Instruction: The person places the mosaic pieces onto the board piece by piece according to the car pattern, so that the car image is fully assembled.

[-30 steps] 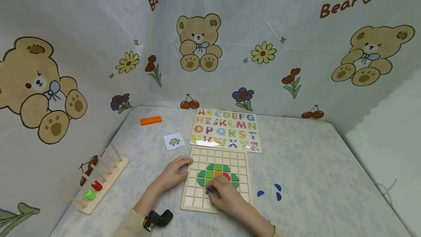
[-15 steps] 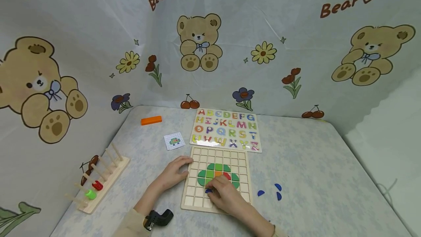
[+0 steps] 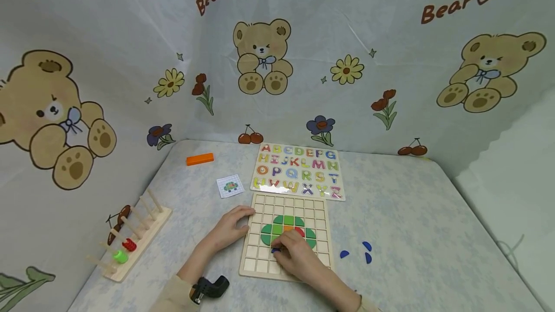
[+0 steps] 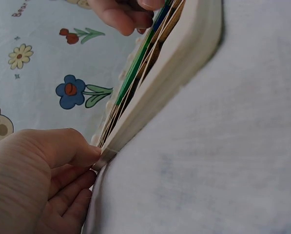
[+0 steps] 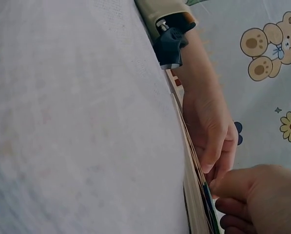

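Wooden grid board (image 3: 318, 215), shallow tray of square cells, lay flat on the table (image 3: 412, 215) near the person; its middle cells held green pieces (image 3: 277, 225) forming a rounded shape, with an orange piece (image 3: 287, 228) and a red piece (image 3: 299, 231) set among them; outer cells stood bare. Right hand (image 3: 297, 256) rested on the board's near part, fingers curled and pinching a small blue piece (image 3: 275, 251) at a cell just below the green shape. Left hand (image 3: 227, 230) lay against the board's left edge, fingers loosely together and bent over the rim, thumb on top. Three loose blue pieces (image 3: 366, 246) lay on the table right of the board, apart from it. Alphabet puzzle board (image 3: 299, 170) lay just beyond, letters seated in their recesses; small picture card (image 3: 229, 186) to its left; orange block (image 3: 199, 159) further back; wooden peg rack (image 3: 134, 235) at far left carried a red ring (image 3: 128, 244) and a green ring (image 3: 119, 255).
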A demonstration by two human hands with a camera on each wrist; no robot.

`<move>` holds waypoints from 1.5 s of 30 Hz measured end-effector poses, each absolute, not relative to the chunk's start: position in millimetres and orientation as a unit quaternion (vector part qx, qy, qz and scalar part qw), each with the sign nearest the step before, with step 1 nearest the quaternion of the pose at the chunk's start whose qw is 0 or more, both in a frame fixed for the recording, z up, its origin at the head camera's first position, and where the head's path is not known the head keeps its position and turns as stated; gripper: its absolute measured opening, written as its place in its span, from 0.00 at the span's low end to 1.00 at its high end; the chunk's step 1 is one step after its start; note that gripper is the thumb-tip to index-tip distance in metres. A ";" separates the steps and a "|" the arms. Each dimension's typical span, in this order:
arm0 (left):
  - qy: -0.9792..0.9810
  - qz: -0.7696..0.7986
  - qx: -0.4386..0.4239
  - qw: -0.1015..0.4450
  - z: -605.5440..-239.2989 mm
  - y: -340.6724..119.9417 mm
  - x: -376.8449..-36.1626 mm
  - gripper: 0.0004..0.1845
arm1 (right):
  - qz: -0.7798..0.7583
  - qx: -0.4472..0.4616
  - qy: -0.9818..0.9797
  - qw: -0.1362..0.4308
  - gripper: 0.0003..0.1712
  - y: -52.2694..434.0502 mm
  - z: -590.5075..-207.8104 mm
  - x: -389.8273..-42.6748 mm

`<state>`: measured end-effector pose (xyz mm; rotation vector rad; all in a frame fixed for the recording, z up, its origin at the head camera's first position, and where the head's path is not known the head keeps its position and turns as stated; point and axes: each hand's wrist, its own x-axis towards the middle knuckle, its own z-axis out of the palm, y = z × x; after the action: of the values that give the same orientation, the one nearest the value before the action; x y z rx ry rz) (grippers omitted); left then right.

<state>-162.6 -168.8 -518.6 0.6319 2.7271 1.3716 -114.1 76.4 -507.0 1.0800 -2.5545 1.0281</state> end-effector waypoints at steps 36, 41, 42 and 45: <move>0.876 0.441 0.197 0.013 -522.5 -168.7 -162.5 0.23 | 0.295 0.244 -0.924 0.028 0.13 217.2 -494.1 -103.0; 0.877 0.436 0.199 0.016 -523.6 -168.1 -163.4 0.23 | 0.270 0.231 -0.933 0.056 0.14 223.7 -498.9 -101.8; 0.878 0.436 0.199 0.015 -523.4 -168.0 -163.6 0.23 | 0.269 0.230 -0.933 0.058 0.14 224.8 -499.5 -101.7; 0.879 0.433 0.199 0.012 -522.1 -167.7 -164.0 0.23 | 0.269 0.225 -0.935 0.057 0.13 226.6 -500.8 -101.7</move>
<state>-164.0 -167.7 -522.1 0.6201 2.7419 1.3502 -101.7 226.6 -500.8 0.6824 -2.8341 0.8154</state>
